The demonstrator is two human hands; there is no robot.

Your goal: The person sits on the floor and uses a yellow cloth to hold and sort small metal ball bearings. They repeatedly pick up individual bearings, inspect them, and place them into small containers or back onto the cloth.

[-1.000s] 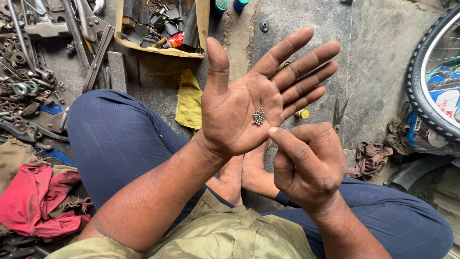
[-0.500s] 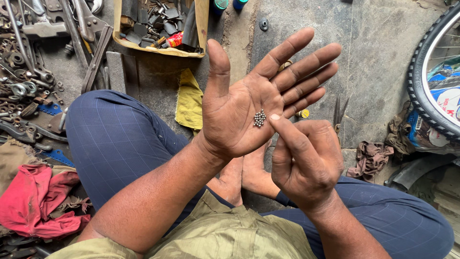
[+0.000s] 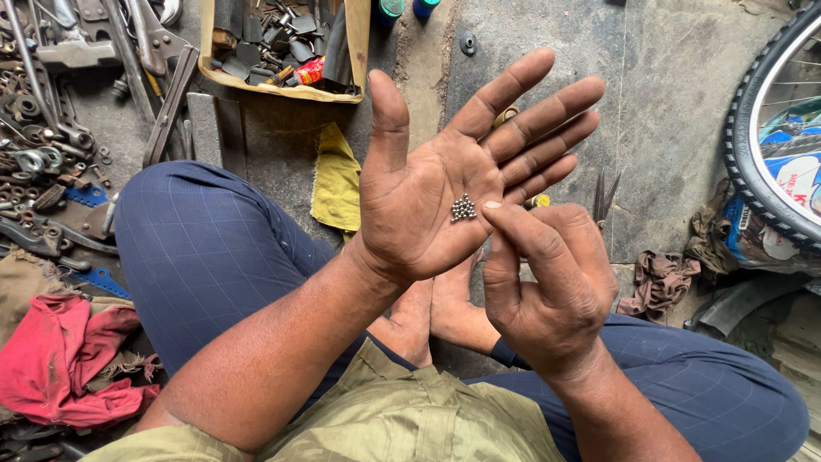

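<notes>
My left hand (image 3: 445,180) is held palm up with its fingers spread, over my crossed legs. A small cluster of several tiny steel balls (image 3: 463,208) rests in the middle of the palm. My right hand (image 3: 552,287) is just to the right of it, half curled, with the index fingertip right beside the balls at the palm's edge. I cannot tell whether the fingertip touches them. Nothing else is in my right hand.
A cardboard box of metal parts (image 3: 282,43) sits ahead on the concrete floor, with a yellow cloth (image 3: 336,180) below it. Wrenches, chains and rings (image 3: 51,128) lie at the left, a red rag (image 3: 60,359) lower left. A bicycle wheel (image 3: 770,145) stands at the right.
My right hand has risen and moved left, bringing its index fingertip up to the steel balls. My left hand has stayed flat and still.
</notes>
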